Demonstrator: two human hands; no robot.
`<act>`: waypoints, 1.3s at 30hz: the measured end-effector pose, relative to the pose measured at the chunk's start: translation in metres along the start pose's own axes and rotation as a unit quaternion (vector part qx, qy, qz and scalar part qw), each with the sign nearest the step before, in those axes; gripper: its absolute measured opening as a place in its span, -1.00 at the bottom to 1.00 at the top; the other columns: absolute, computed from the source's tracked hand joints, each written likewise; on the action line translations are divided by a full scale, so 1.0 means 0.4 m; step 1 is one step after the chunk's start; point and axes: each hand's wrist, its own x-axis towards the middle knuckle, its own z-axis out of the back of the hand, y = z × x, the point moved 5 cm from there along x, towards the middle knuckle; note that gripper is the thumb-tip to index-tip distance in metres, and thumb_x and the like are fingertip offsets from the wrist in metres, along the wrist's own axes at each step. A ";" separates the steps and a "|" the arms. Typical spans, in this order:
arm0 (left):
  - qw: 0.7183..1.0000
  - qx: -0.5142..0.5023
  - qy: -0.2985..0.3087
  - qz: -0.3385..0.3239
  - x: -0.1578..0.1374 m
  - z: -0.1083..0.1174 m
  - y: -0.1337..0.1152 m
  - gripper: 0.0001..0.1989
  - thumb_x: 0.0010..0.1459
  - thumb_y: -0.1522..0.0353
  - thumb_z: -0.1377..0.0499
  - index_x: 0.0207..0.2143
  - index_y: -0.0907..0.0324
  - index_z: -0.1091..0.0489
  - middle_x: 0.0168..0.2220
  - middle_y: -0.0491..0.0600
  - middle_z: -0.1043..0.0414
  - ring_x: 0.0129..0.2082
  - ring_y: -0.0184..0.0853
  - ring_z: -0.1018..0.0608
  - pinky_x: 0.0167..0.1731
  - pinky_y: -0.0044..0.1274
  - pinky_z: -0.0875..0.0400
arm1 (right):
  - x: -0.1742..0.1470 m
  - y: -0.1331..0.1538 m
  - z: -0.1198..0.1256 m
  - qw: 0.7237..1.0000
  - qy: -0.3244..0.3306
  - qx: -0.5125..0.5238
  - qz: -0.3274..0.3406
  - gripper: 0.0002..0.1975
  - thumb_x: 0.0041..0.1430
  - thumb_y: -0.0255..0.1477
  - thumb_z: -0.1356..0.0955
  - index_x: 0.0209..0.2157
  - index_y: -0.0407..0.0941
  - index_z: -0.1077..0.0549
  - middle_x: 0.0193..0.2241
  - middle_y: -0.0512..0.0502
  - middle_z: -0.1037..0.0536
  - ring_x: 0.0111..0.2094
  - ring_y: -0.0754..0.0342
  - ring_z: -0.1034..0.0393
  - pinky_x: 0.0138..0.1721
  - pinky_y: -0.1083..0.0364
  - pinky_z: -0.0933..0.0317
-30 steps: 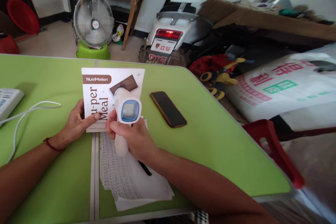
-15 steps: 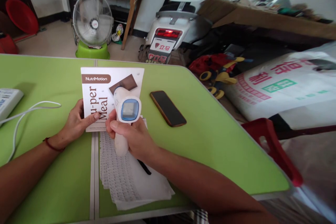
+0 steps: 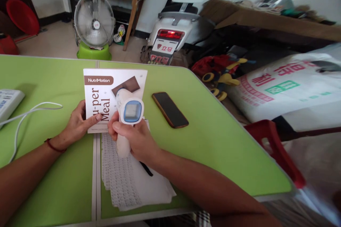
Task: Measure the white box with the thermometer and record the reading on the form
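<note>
My left hand [image 3: 77, 122] grips the lower left edge of a white box [image 3: 92, 95] printed "NutriMotion", thumb across its front. The box is held up above the table. Wrapped round the handle of a white infrared thermometer [image 3: 123, 147] is my right hand [image 3: 142, 138]. The thermometer's blue-framed screen faces me, and its far end points at the brown picture on the box, covering part of the front. Whether the two touch I cannot tell. Beneath my right hand lie printed paper sheets [image 3: 128, 188] with a black pen [image 3: 146, 169] on them, partly hidden.
On the green table [image 3: 218, 159] a phone [image 3: 170, 110] lies to the right. A white power strip [image 3: 10, 103] and white cable [image 3: 39, 106] are at the left. Beyond the table stand a fan [image 3: 94, 21] and a scooter [image 3: 170, 35]. A red chair [image 3: 277, 149] stands at the right edge.
Almost nothing differs. The box and thermometer appear shifted very slightly to the right in view, with both hands keeping their holds.
</note>
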 end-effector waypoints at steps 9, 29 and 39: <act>0.999 -0.012 -0.034 -0.018 0.003 0.004 0.014 -0.42 -0.01 0.02 -0.38 -0.11 0.20 -0.31 -0.08 0.13 -0.52 -0.12 -0.10 -0.57 -0.11 -0.29 -0.51 | 0.007 0.012 0.022 0.997 0.007 -0.079 -0.016 -0.81 -0.02 -0.30 -0.44 -0.43 -0.08 -0.40 -0.58 0.10 -0.42 -0.54 0.17 -0.26 -0.42 0.09 -0.17; 0.989 0.108 0.001 -0.098 0.039 0.006 -0.020 -0.48 0.11 0.08 -0.32 -0.03 0.22 -0.31 -0.01 0.03 -0.39 0.06 -0.11 -0.43 0.13 -0.22 -0.36 | -0.011 0.002 0.367 0.736 0.106 -0.664 0.075 -0.56 0.06 -0.28 -0.43 -0.01 -0.11 -0.47 -0.11 -0.25 -0.57 -0.16 -0.10 -0.49 -0.17 -0.02 -0.36; 0.974 0.179 -0.029 -0.133 0.027 0.009 -0.024 -0.48 0.19 0.11 -0.29 0.05 0.18 -0.22 0.14 0.04 -0.29 0.19 -0.11 -0.34 0.28 -0.20 -0.19 | -0.078 0.063 0.263 0.712 0.063 -0.648 0.264 -0.57 0.12 -0.48 -0.33 0.07 -0.11 -0.34 -0.03 -0.31 -0.48 0.01 -0.14 -0.41 0.02 -0.13 -0.36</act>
